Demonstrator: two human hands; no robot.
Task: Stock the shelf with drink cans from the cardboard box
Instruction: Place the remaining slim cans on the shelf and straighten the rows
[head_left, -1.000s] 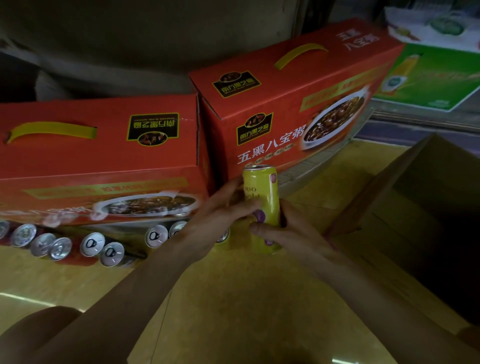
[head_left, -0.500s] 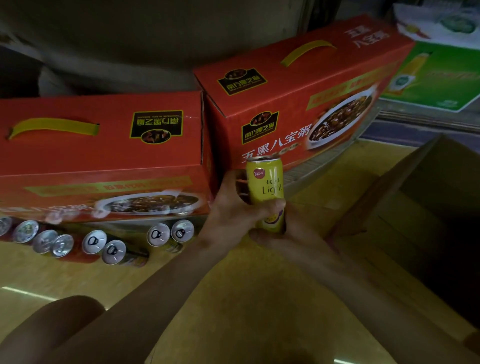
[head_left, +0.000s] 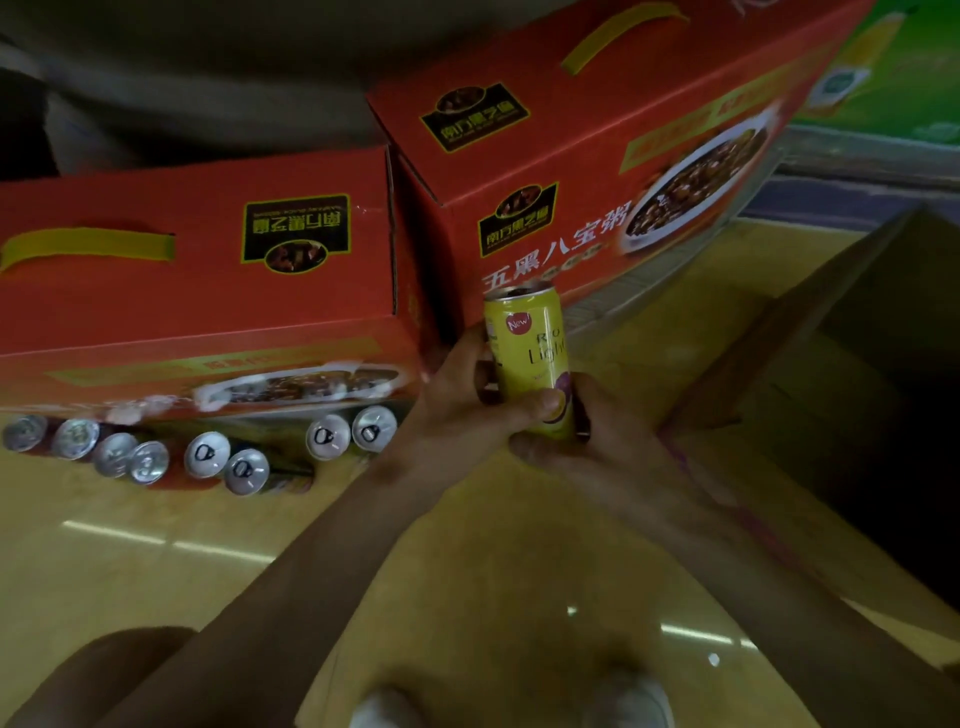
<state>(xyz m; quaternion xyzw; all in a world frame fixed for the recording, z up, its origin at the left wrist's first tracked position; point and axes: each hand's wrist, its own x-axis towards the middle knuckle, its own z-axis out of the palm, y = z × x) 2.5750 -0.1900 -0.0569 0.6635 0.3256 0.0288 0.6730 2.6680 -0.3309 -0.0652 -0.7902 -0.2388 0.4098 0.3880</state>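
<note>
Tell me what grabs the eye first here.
A bright yellow can stands out at centre, gripped upright by the left hand and the right hand. Behind it sit two big red boxes with yellow handles. A row of cans lies on its side below the left one, tops toward the camera.

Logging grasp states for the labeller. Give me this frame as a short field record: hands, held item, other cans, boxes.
held item: yellow can, roughly upright, label facing the camera
left hand: grips the can's lower half, thumb across the front
right hand: holds the can's base from the right
other cans: row of silver tops along the lower edge of the left red box
right red box: beside the left one, behind the can
cardboard box: open, at right, inside too dark to see
floor: yellow, glossy
</note>
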